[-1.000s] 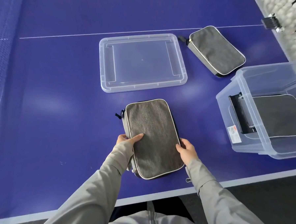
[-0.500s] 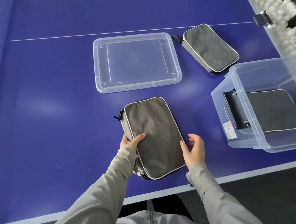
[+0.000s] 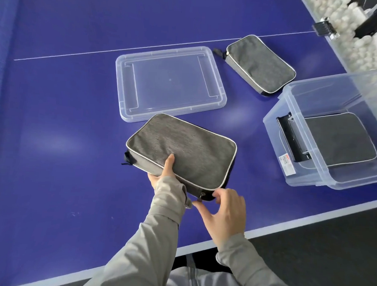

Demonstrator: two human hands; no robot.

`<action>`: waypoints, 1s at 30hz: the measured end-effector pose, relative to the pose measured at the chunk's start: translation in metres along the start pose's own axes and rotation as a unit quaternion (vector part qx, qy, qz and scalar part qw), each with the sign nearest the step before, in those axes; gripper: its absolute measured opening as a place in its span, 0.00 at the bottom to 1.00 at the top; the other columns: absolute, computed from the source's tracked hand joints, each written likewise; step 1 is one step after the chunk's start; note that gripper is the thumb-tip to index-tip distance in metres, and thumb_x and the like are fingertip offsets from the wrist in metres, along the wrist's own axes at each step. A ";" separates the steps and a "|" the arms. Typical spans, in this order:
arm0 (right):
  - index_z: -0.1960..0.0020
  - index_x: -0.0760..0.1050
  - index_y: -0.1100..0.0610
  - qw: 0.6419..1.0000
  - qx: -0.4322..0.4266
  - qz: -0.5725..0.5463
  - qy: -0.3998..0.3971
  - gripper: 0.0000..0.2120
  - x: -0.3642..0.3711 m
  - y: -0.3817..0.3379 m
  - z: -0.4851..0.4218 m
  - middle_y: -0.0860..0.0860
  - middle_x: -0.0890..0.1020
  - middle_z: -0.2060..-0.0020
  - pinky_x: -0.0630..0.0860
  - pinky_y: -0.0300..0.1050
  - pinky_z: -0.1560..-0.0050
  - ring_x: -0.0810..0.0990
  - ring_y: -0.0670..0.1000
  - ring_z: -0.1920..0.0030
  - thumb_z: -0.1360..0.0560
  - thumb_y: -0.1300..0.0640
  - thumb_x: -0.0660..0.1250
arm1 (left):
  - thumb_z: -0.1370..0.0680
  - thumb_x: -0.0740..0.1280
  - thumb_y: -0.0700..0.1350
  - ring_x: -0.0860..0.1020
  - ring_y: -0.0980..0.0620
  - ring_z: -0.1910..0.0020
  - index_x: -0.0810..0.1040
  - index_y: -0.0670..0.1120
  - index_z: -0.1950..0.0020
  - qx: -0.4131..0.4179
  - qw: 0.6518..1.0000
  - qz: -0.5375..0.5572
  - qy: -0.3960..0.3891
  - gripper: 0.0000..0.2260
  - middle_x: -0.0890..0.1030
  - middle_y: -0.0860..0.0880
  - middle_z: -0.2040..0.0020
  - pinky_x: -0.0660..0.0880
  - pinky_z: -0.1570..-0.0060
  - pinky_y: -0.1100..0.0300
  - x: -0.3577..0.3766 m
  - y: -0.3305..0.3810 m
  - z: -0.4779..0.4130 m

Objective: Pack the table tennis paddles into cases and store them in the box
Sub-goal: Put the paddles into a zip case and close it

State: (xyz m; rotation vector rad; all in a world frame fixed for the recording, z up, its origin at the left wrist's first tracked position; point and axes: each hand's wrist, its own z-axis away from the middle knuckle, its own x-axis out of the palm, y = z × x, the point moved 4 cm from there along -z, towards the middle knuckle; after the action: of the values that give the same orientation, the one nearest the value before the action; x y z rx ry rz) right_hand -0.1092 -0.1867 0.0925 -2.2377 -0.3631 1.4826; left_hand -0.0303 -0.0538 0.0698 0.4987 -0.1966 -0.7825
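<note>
Since a second ago you have been turning the grey case [image 3: 180, 151] from lying lengthwise toward you to lying crosswise, and your right hand [image 3: 225, 212] has been leaving its long edge for the near corner. Your left hand [image 3: 163, 174] is now gripping the case along its near long edge, thumb pressing on the top face and the other fingers going underneath, where you cannot see them. Your right hand is hovering at the near right corner with fingers loosely curled and spread, thumb and forefinger closing in on the small zipper pull [image 3: 201, 196] there; whether they are already pinching it cannot be told. The case is sitting just beyond both hands on the blue tabletop [image 3: 60, 118], and whether it is resting flat or being lifted slightly is unclear. Beyond the case, almost touching its far edge, a clear plastic lid [image 3: 171, 85] is lying flat. Farther out and to the right of your right hand, a second grey case [image 3: 260, 63] is lying on the tabletop. To the right of your right hand, the clear storage box [image 3: 326, 169] is standing open with another grey case [image 3: 338, 139] lying inside on its bottom. Far beyond it, at the tabletop's edge, a clear bin of white balls [image 3: 358, 49] is showing.
</note>
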 end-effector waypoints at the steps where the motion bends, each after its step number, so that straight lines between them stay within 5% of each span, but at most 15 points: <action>1: 0.60 0.74 0.58 1.000 -0.004 0.013 0.004 0.20 0.001 -0.002 -0.003 0.49 0.75 0.68 0.70 0.47 0.66 0.74 0.52 0.69 0.38 0.46 0.79 | 0.39 0.76 0.56 0.77 0.46 0.54 0.72 0.61 0.49 -0.018 1.000 0.008 0.003 0.22 0.79 0.56 0.55 0.72 0.67 0.41 -0.001 0.000 0.003; 9: 0.64 0.77 0.59 0.996 -0.089 0.010 -0.001 0.08 -0.002 -0.019 -0.014 0.48 0.76 0.72 0.72 0.43 0.72 0.75 0.51 0.72 0.29 0.57 0.63 | 0.35 0.74 0.57 0.73 0.43 0.56 0.70 0.59 0.42 -0.044 0.999 -0.006 0.020 0.25 0.77 0.52 0.53 0.70 0.70 0.47 -0.016 0.008 0.012; 15: 0.66 0.75 0.61 0.991 -0.114 -0.034 -0.066 0.09 -0.003 -0.022 -0.015 0.50 0.75 0.73 0.71 0.42 0.77 0.75 0.52 0.73 0.35 0.66 0.75 | 0.38 0.75 0.58 0.72 0.42 0.57 0.70 0.61 0.41 -0.046 0.999 0.002 0.030 0.28 0.76 0.53 0.53 0.70 0.77 0.38 -0.035 0.014 0.005; 22: 0.68 0.74 0.62 0.998 -0.042 -0.004 -0.047 0.11 -0.015 0.002 -0.031 0.52 0.75 0.76 0.70 0.41 0.76 0.75 0.55 0.75 0.38 0.69 0.77 | 0.41 0.78 0.56 0.76 0.43 0.56 0.74 0.59 0.47 -0.009 1.000 -0.005 -0.003 0.25 0.80 0.54 0.49 0.61 0.81 0.29 -0.053 0.029 -0.001; 28: 0.68 0.73 0.64 0.998 -0.014 -0.021 -0.060 0.12 -0.010 0.012 -0.043 0.54 0.75 0.76 0.71 0.41 0.74 0.75 0.56 0.76 0.38 0.70 0.77 | 0.41 0.78 0.54 0.79 0.45 0.53 0.75 0.54 0.51 0.028 0.999 -0.031 -0.024 0.22 0.82 0.49 0.48 0.71 0.59 0.39 -0.055 0.036 -0.001; 30: 0.67 0.73 0.64 0.998 0.004 -0.030 -0.058 0.11 -0.008 0.011 -0.047 0.53 0.76 0.76 0.70 0.40 0.72 0.75 0.57 0.75 0.36 0.69 0.76 | 0.40 0.79 0.53 0.78 0.45 0.58 0.74 0.53 0.54 0.030 0.999 -0.027 -0.015 0.20 0.81 0.49 0.53 0.72 0.62 0.40 -0.054 0.039 -0.001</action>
State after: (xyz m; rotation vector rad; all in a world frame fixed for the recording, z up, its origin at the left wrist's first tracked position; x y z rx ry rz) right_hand -0.0699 -0.2098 0.1094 -2.1205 -0.4550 1.5835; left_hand -0.0431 0.0087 0.0895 0.5506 -0.2360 -0.8382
